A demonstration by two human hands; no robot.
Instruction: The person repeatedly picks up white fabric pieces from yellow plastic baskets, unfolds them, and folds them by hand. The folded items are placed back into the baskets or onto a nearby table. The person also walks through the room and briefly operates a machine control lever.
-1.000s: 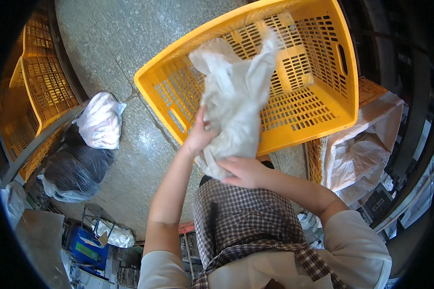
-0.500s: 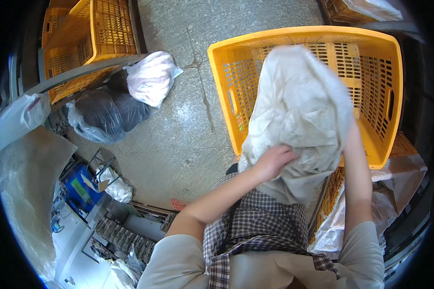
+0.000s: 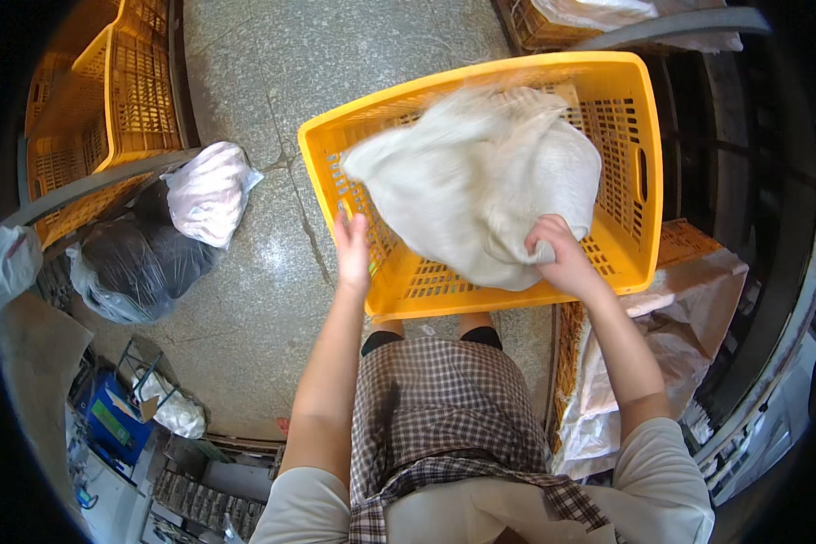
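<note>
A large off-white cloth is bunched and partly smeared by motion inside the yellow plastic crate, which has slotted walls. My right hand grips a fold at the cloth's near right edge, with the fingers curled round it. My left hand holds nothing. Its fingers and thumb are apart, beside the crate's near left wall and away from the cloth. Whether it touches the crate, I cannot tell. Most of the crate's bottom is hidden under the cloth.
More yellow crates stand at far left. A pink-white plastic bag and a dark filled bag lie near them. At right, a wicker-like basket with plastic sheeting adjoins the crate. A blue box sits lower left.
The cloth has moved from in front of my lap into the crate and spread leftward. My left hand has let go of it. The view has shifted, so the crate appears further left.
</note>
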